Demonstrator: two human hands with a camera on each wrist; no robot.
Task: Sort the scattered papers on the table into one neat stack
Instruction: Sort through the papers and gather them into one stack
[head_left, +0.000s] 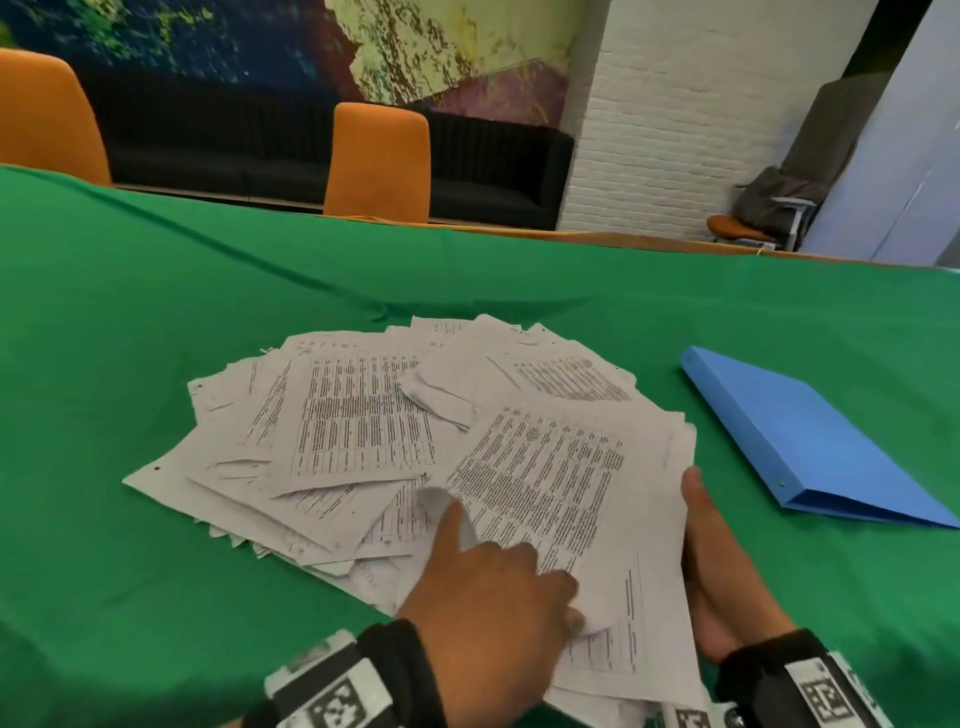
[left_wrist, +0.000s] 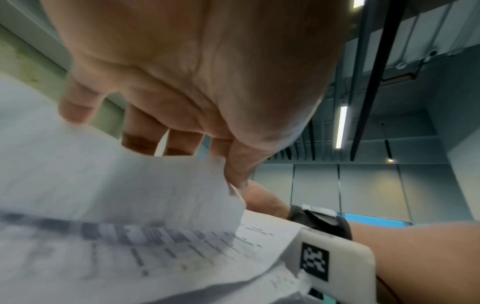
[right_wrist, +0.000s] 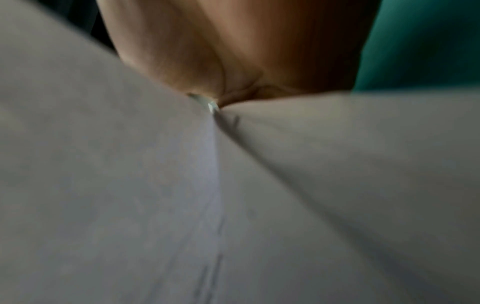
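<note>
Several printed sheets, the scattered papers (head_left: 353, 415), lie fanned over a green-covered table (head_left: 156, 312). My left hand (head_left: 511, 566) rests on the near part of the pile, index finger stretched forward and thumb pinching the curled corner of the top sheet (head_left: 550, 483). In the left wrist view my left hand (left_wrist: 182, 102) hangs over that lifted sheet (left_wrist: 116, 185). My right hand (head_left: 717, 551) grips the right edge of a gathered sheaf (head_left: 660, 597), thumb on top and fingers hidden beneath. The right wrist view shows only my right hand (right_wrist: 233, 51) and blurred paper (right_wrist: 130, 185).
A closed blue folder (head_left: 810, 441) lies on the cloth to the right of the papers. Two orange chairs (head_left: 379, 161) (head_left: 41, 119) stand behind the table's far edge. Bare green cloth stretches left of and beyond the pile.
</note>
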